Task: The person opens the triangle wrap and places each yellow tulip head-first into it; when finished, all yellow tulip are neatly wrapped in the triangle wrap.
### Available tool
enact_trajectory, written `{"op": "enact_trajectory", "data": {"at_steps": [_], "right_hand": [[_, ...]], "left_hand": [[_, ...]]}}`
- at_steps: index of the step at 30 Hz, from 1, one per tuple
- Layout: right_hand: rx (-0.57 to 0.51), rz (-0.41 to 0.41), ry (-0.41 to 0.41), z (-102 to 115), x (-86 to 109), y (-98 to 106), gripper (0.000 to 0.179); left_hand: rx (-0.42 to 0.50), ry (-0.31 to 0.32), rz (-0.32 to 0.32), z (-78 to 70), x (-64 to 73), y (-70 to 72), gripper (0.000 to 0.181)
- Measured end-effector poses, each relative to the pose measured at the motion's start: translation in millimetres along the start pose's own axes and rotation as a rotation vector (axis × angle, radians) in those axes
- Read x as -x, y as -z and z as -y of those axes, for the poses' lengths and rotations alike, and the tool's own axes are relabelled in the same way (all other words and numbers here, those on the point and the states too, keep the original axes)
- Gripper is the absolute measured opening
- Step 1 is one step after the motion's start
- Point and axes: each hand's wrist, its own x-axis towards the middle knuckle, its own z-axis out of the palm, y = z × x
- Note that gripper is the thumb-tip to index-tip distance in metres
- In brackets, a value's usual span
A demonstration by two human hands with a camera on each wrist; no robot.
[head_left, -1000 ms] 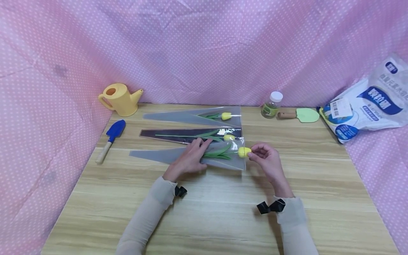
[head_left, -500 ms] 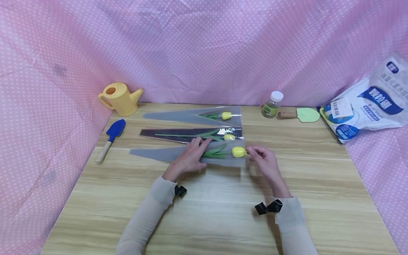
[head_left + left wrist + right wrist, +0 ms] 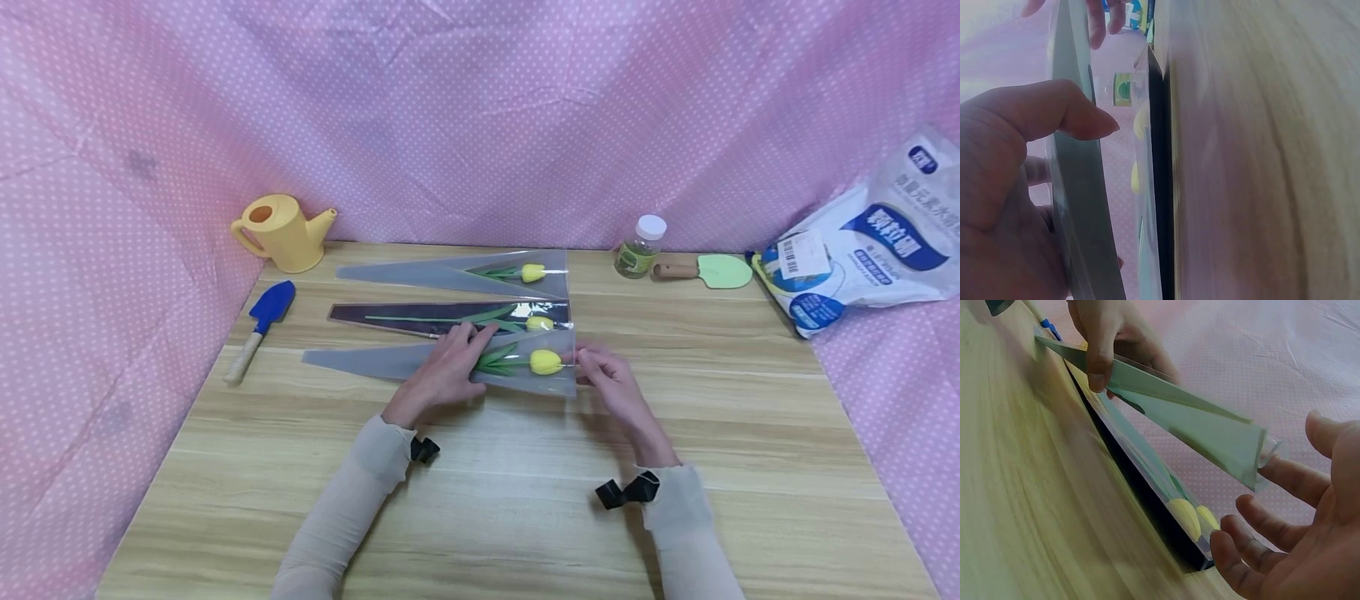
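My left hand (image 3: 446, 367) grips a clear, grey-backed flower sleeve (image 3: 367, 363), thumb on one side and fingers on the other. In both wrist views this sleeve is lifted off the table. A yellow tulip (image 3: 545, 362) with green leaves lies inside, its head short of the wide mouth. At that mouth is my right hand (image 3: 618, 396); in the right wrist view its index fingertip meets the sleeve's end, while the thumb stands apart and the other fingers are loosely bent. Behind lie a dark-backed sleeve (image 3: 348, 314) and a grey sleeve (image 3: 397, 272), each with a yellow tulip.
On the wooden table (image 3: 510, 517), a yellow watering can (image 3: 288, 237) and blue trowel (image 3: 272, 308) are at left. At back right are a white-capped bottle (image 3: 636, 254), green trowel (image 3: 723, 271) and white-and-blue bag (image 3: 862, 250). A pink dotted cloth (image 3: 480, 125) hangs behind.
The tulip head has slid left, from the sleeve's mouth to inside it. My right hand has moved slightly left and its fingers have come off the tulip. My left hand has stayed put.
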Motion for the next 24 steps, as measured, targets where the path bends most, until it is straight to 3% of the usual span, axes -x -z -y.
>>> {"op": "enact_trajectory", "data": {"at_steps": [13,20,24], "right_hand": [[0.130,0.088,-0.038,-7.2,-1.8,-1.9,0.038],[0.100,0.076,-0.072,-13.1,-2.7,6.4,0.028],[0.148,0.116,-0.128,-16.6,-2.7,10.5,0.025]], "left_hand": [[-0.032,0.023,0.044,-2.0,1.1,-1.6,0.097],[-0.027,0.059,0.140,-4.8,2.9,-0.6,0.094],[-0.021,0.073,0.213,-6.3,3.8,-1.0,0.093]]}}
